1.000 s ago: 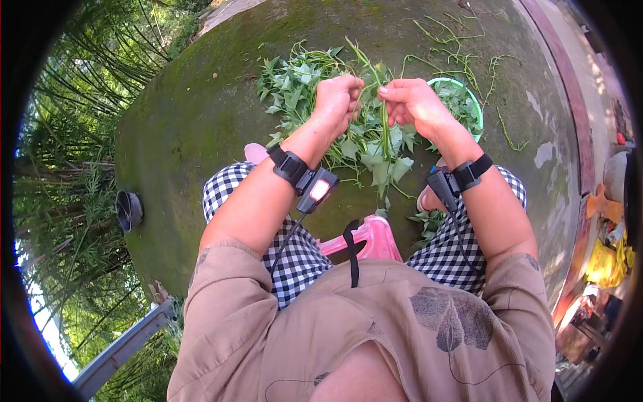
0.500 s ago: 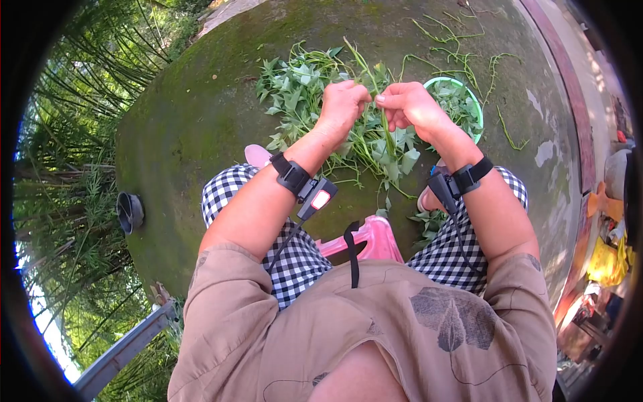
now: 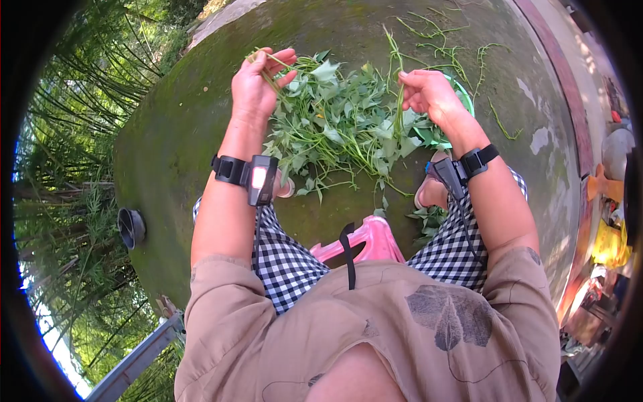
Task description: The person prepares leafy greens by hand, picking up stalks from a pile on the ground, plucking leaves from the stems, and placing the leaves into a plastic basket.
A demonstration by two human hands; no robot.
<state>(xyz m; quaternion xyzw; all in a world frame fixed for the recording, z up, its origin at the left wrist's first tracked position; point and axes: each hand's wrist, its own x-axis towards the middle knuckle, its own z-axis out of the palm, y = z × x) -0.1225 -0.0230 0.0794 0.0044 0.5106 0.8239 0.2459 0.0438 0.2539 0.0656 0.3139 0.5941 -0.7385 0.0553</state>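
Green, slender stems (image 3: 270, 82) lie in the loosely grasping left hand (image 3: 252, 87), beside the leafy green heap (image 3: 335, 110); over its right side, the right hand (image 3: 431, 96) pinches a long leafy sprig (image 3: 399, 115), best held lightly.

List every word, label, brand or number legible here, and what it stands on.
None can be read.
Black plastic left-wrist device: bright patch, washed out.
Black plastic right-wrist device: no legible marking.
Crumpled yellow item: too blurred.
Brown cloth shirt: dark leaf print, no lettering visible.
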